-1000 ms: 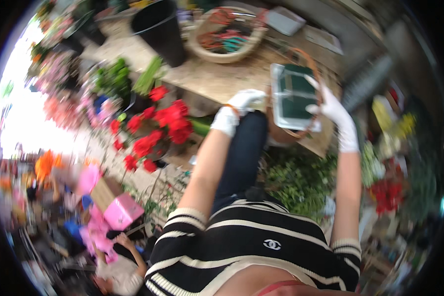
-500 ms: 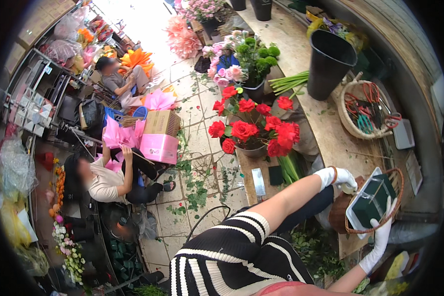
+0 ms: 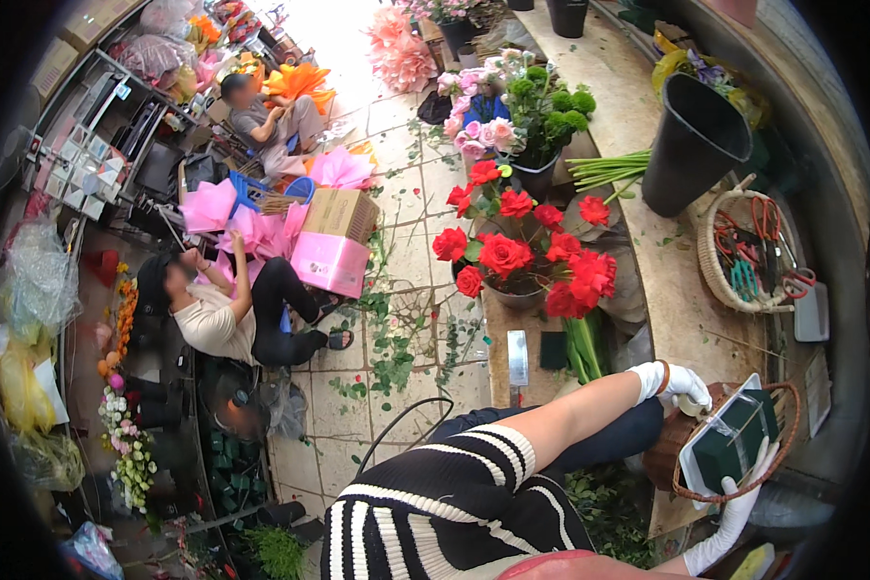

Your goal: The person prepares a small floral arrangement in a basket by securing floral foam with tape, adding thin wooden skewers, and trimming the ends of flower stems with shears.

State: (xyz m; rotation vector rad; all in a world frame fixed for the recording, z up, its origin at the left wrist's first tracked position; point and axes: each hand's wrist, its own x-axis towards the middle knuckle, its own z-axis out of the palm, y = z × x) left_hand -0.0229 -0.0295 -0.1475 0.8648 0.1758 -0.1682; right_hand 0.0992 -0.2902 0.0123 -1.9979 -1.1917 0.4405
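Ahead of me on the right stands a brown wicker basket (image 3: 795, 425) with a hooped handle. In it a tilted white tray (image 3: 691, 468) holds a dark green block of floral foam (image 3: 713, 454). Shiny clear tape (image 3: 728, 425) crosses the foam. My left hand (image 3: 684, 384), white-gloved, is closed around a small pale roll, seemingly tape, beside the tray's upper left edge. Also in a white glove, my right hand (image 3: 747, 478) grips the basket's near side, fingers lying on the rim and the foam's edge.
A round basket (image 3: 715, 261) of scissors and pliers lies behind, near a tall black bucket (image 3: 691, 155) and green stems (image 3: 609, 171). Red roses (image 3: 505, 253) stand left of the bench. Two people (image 3: 217, 309) sit on the left among pink wrapping paper. Cut leaves litter the tiled floor.
The view has shifted, so the surroundings sit farther right. My hands stay at the tray and basket, with the left still at its upper left edge. The seated person's arms have moved.
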